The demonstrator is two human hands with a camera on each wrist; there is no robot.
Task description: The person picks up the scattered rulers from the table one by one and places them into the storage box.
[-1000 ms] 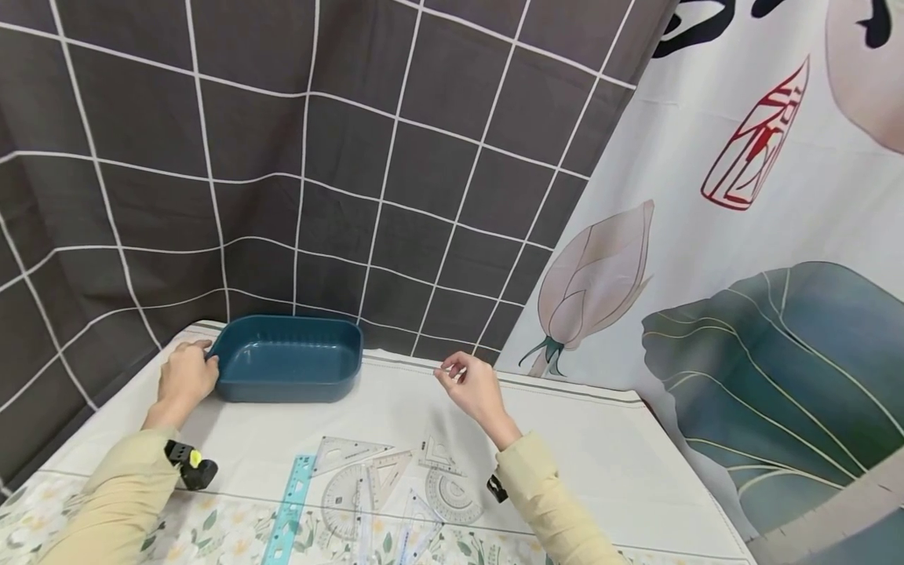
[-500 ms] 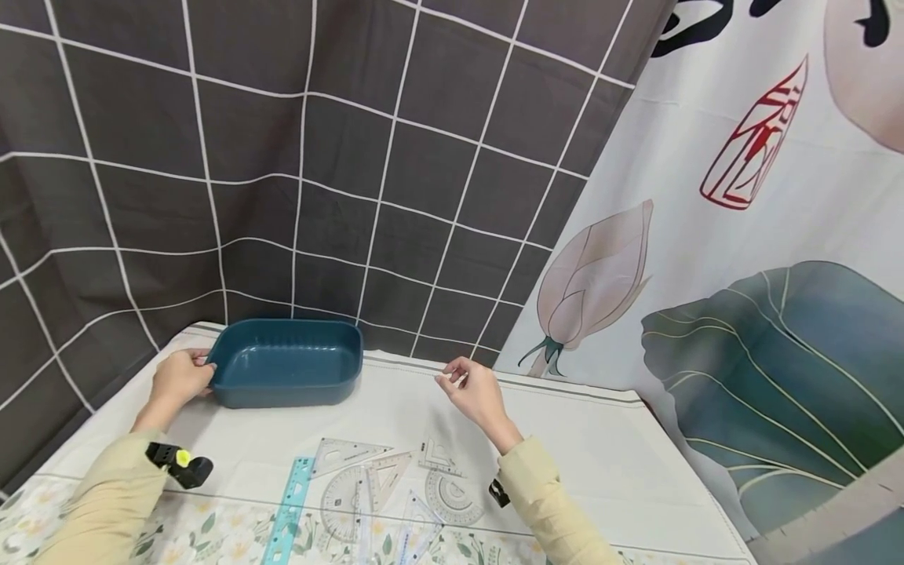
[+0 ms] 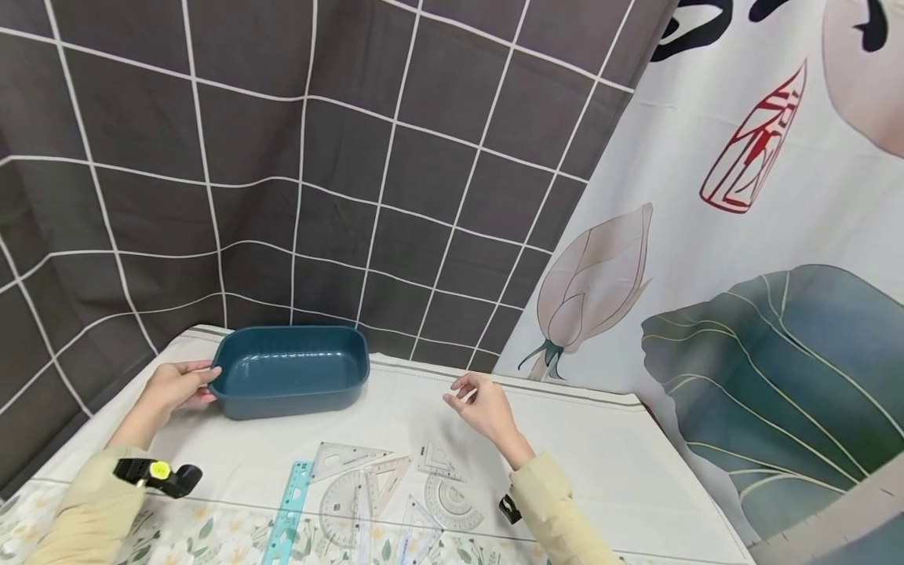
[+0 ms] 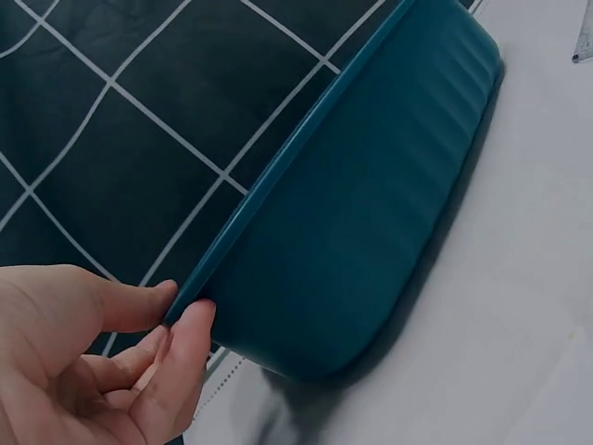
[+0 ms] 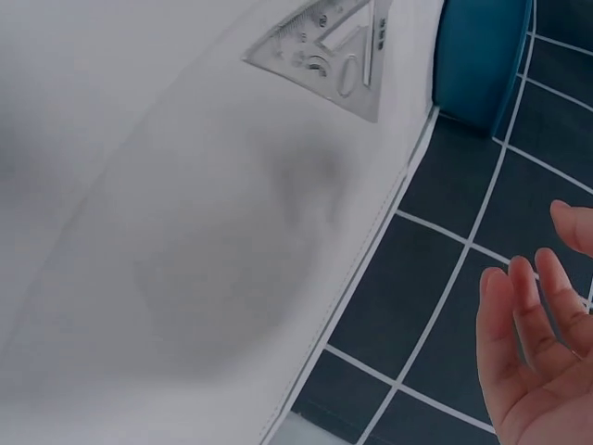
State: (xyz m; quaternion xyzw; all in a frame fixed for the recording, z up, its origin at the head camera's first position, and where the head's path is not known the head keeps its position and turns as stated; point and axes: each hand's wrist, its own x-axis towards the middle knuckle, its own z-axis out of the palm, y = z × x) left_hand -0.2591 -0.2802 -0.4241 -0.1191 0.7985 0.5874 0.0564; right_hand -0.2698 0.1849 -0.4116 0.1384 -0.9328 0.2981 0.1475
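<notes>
A dark teal plastic basin (image 3: 289, 402) stands at the back left of the table. My left hand (image 3: 173, 388) pinches its left rim; in the left wrist view the thumb and fingers (image 4: 190, 343) meet at the rim's corner. My right hand (image 3: 486, 408) hovers over the table to the right of the basin, its fingers loosely bent around nothing. Below it lie clear set squares (image 3: 349, 459), two clear protractors (image 3: 452, 502) and a light blue ruler (image 3: 288, 514). In the right wrist view a clear set square (image 5: 329, 56) lies away from the hand.
The white table cloth (image 3: 600, 463) has a floral front strip (image 3: 191, 530). A dark grid curtain (image 3: 339, 157) hangs right behind the basin. On the right hangs a pale curtain (image 3: 678, 235) with flower and leaf prints.
The basin has shifted slightly towards me and to the right, its left end turning nearer. My left hand has moved down-left along its rim; the right hand has drifted slightly right and down.
</notes>
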